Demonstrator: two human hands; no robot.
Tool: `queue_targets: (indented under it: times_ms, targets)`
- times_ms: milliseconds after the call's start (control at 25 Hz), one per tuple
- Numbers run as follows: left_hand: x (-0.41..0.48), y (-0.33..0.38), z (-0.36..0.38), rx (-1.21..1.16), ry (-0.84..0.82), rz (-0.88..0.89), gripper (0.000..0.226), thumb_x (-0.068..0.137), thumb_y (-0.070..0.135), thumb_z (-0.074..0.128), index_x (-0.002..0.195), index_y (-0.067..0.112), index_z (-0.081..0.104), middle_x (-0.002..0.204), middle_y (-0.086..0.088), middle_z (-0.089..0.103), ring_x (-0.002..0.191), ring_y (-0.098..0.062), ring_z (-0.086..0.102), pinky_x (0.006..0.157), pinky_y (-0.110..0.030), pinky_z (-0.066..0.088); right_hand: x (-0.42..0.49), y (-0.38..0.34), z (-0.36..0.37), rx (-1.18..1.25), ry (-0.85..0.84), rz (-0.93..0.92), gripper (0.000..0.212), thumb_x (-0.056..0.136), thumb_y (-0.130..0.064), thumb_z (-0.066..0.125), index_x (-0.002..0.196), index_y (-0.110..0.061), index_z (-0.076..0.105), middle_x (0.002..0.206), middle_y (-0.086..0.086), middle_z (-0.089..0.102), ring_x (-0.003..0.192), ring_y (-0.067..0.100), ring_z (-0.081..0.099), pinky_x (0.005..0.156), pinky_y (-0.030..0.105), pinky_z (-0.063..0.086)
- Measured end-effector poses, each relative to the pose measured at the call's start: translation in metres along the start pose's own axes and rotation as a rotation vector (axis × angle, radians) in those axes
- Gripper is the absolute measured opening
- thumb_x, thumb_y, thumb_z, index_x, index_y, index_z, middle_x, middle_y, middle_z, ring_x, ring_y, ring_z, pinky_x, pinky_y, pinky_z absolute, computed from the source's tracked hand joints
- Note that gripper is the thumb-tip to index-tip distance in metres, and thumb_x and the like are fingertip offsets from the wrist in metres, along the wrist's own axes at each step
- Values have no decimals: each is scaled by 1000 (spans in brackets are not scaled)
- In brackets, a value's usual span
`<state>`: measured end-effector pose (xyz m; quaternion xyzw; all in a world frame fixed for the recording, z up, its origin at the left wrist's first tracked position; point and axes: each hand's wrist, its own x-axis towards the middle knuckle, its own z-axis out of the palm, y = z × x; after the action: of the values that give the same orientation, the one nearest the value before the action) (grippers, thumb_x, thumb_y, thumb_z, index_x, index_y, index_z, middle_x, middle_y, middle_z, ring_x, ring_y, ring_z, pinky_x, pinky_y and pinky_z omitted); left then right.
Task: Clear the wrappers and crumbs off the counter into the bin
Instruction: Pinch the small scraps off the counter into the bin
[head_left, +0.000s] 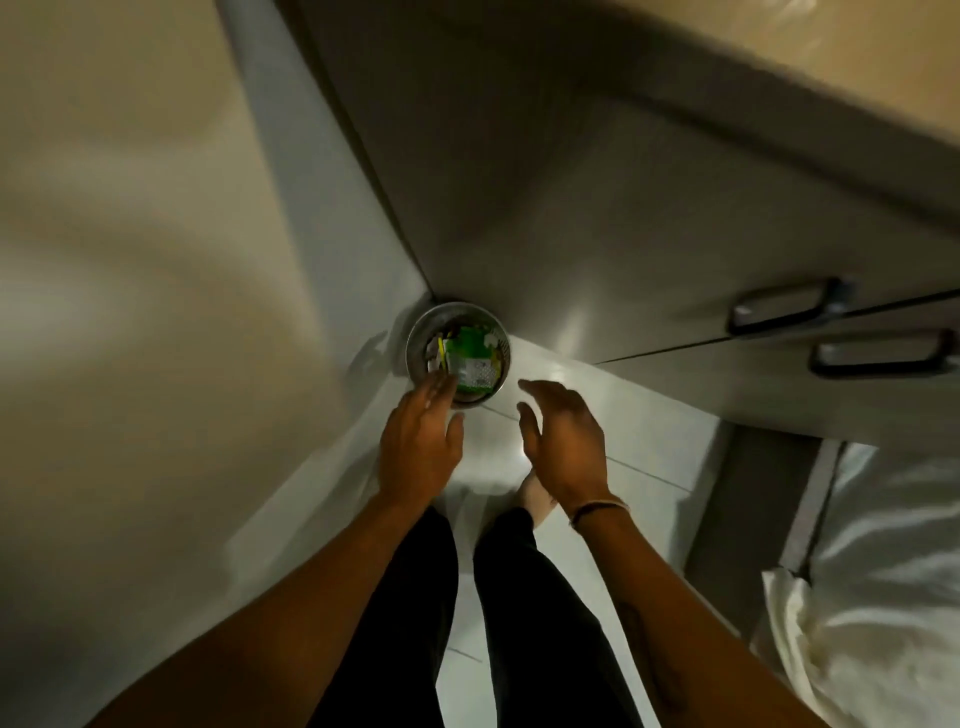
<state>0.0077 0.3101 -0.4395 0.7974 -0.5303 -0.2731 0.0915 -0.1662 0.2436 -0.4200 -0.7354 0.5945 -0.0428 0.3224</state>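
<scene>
Both hands are spread and empty over the floor: the left hand (418, 441) at the bin's (415, 332) 6 o'clock rim, the right hand (563, 441) at its 4 o'clock. A green wrapper (472, 358) lies inside, perhaps with others. The table is out of view, so what remains is unclear.

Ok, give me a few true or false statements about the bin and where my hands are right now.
1. The bin stands on the floor in the corner beside the cabinet. True.
2. The bin is empty. False: a green wrapper and other scraps lie inside.
3. Both hands are open. True: the left hand and the right hand show spread fingers and hold nothing.
4. The right hand is directly over the bin. False: it is off to the side, while the left hand's fingertips overlap the rim.
5. The bin has a lid on. False: the top is open.
</scene>
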Motion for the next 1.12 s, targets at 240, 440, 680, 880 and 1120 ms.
queue_targets:
  times_ms: [240, 440, 680, 880, 1120]
  targets:
    - [-42, 77, -75, 38, 51, 173, 62, 106, 43, 56, 159, 12, 46, 169, -13, 40, 158, -34, 35, 124, -50, 39, -45, -48, -84, -83, 187, -70, 50, 106, -45, 60, 150, -19, 57, 155, 6, 60, 150, 28, 50, 125, 46, 38]
    - [-51, 140, -166, 68, 250, 327, 71, 111, 55, 33, 167, 12, 27, 178, -14, 15, 166, -32, 10, 131, -55, 24, -65, -92, -179, -128, 452, -147, 62, 111, -55, 39, 161, -18, 41, 171, 6, 38, 164, 25, 23, 135, 46, 23]
    - [-18, 230, -257, -11, 463, 579, 79, 108, 61, 35, 169, 14, 16, 180, -11, 6, 167, -31, 4, 136, -46, 7, -74, -105, -285, -179, 777, -144, 63, 111, -54, 41, 165, -22, 32, 175, 5, 30, 161, 27, 31, 127, 44, 35]
    - [61, 344, -295, 74, 411, 674, 84, 105, 67, 31, 170, 17, 12, 180, -9, 5, 167, -26, 1, 133, -35, 1, -6, -68, -402, -324, 862, -1, 69, 109, -58, 38, 167, -23, 25, 176, 8, 23, 164, 29, 21, 125, 44, 33]
    - [124, 405, -258, 335, 134, 640, 90, 105, 69, 27, 168, 15, -6, 178, -11, -16, 165, -24, -13, 130, -40, -8, 98, -3, -497, -387, 560, 147, 76, 108, -51, 46, 169, -17, 14, 178, 17, 8, 166, 38, 6, 135, 55, 18]
